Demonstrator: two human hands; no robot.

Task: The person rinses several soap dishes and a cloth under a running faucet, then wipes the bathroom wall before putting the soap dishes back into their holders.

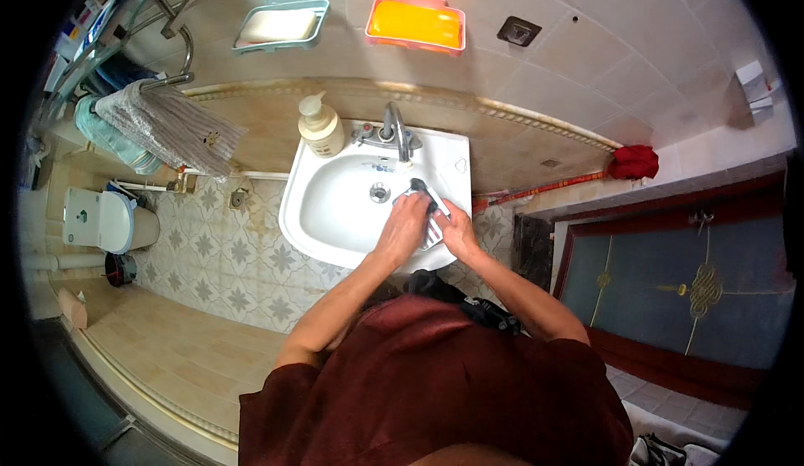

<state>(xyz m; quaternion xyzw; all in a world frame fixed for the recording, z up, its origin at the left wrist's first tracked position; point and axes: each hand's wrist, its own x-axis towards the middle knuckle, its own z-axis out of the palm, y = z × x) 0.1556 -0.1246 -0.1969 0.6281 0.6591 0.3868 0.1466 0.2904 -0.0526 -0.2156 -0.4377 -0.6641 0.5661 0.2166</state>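
Over the right side of the white washbasin [339,215], both my hands are on a white slotted object [433,235] with dark parts, perhaps a shoe or sandal; my fingers hide much of it. My left hand [407,221] covers its left side, beside a dark piece at its upper end. My right hand [456,230] grips its right edge. The chrome faucet [396,130] curves down just above them, and I cannot tell whether water runs. The metal drain [379,193] shows to the left of my hands.
A cream pump bottle [321,130] stands on the basin's back left corner. Above hang a dish with white soap [279,26] and a pink dish with an orange bar [414,23]. Towels [169,124] hang at left, near a toilet [116,221]. A glazed door [672,284] is at right.
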